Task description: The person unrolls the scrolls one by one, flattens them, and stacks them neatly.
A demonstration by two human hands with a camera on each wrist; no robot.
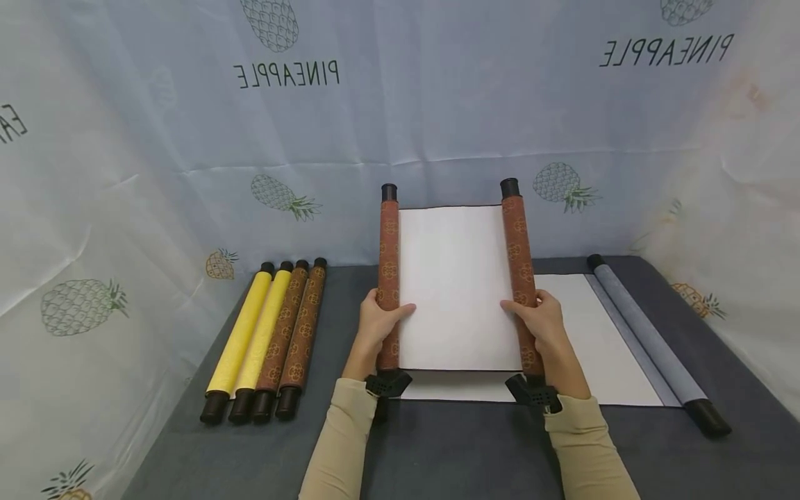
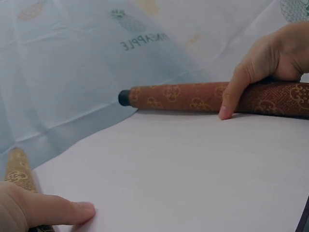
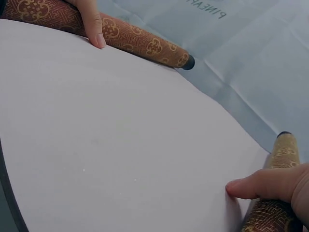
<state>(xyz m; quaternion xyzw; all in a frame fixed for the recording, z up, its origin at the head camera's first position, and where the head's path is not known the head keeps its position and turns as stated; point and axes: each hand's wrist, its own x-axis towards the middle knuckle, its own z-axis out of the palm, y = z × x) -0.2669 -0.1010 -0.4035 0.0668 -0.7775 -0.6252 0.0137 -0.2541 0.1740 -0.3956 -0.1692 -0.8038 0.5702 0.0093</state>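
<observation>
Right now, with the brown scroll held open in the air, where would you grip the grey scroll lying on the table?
Grip the grey scroll mid-roller, from above and its outer side. The roller lies flat, and its white sheet spreads from the inner side, partly under the held brown scroll.

Only readable word: "PINEAPPLE", printed in thin dark capitals on the pale blue backdrop cloth (image 1: 437,104), and mirror-reversed wherever it shows.

- Head view, far left of centre: one "PINEAPPLE" (image 1: 287,74), reversed, just below a line-drawn pineapple.
- Head view, far right: a second "PINEAPPLE" (image 1: 665,51), reversed, slightly tilted.
- Head view, far left edge: letter fragment (image 1: 12,123), roughly "EA", cut off by the frame; the word is not legible.
- Left wrist view: "PINEAPPLE" (image 2: 143,41) again, reversed and blurred.
- Right wrist view, top edge: partial word (image 3: 206,8), upside down and clipped.

No writing on the open white sheet (image 1: 456,292) or the patterned rollers.
</observation>
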